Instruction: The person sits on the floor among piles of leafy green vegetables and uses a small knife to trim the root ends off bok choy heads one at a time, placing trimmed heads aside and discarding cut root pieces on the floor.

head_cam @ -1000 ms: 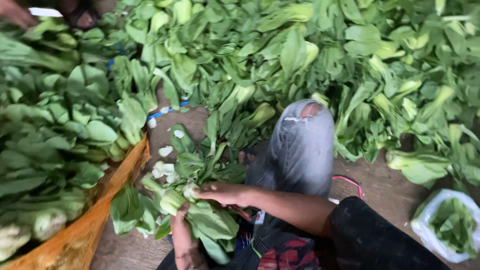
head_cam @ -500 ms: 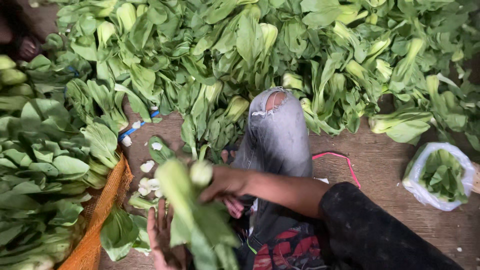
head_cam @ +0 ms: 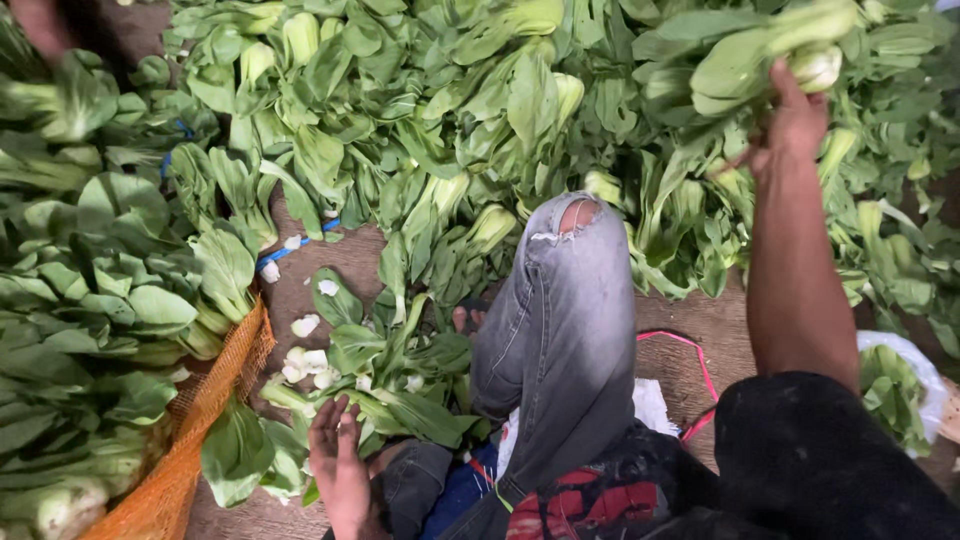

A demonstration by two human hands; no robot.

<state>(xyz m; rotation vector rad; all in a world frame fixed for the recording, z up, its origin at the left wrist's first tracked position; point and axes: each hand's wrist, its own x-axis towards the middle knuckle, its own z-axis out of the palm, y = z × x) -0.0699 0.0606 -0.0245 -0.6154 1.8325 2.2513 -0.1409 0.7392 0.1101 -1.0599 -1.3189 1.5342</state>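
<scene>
My right hand [head_cam: 795, 120] is raised at the upper right, shut on a head of bok choy [head_cam: 760, 55] with a white base and long green leaves, held over the big heap of bok choy [head_cam: 450, 90] along the back. Low at the bottom, my left hand [head_cam: 337, 468] hovers with fingers spread and nothing in it. It sits just above loose trimmed leaves and white stem pieces [head_cam: 370, 380] on the wooden floor. My bent knee in torn grey jeans [head_cam: 560, 300] rises between the two hands.
An orange mesh sack [head_cam: 190, 440] packed with bok choy lies at the left. A white plastic bag [head_cam: 900, 385] with leaves sits at the right edge, a pink cord [head_cam: 690, 350] beside my leg. Another person's foot [head_cam: 40, 25] shows at top left.
My right hand left the spot beside my left hand and swung up to the far right, carrying the bok choy. My left hand dropped lower with its fingers apart.
</scene>
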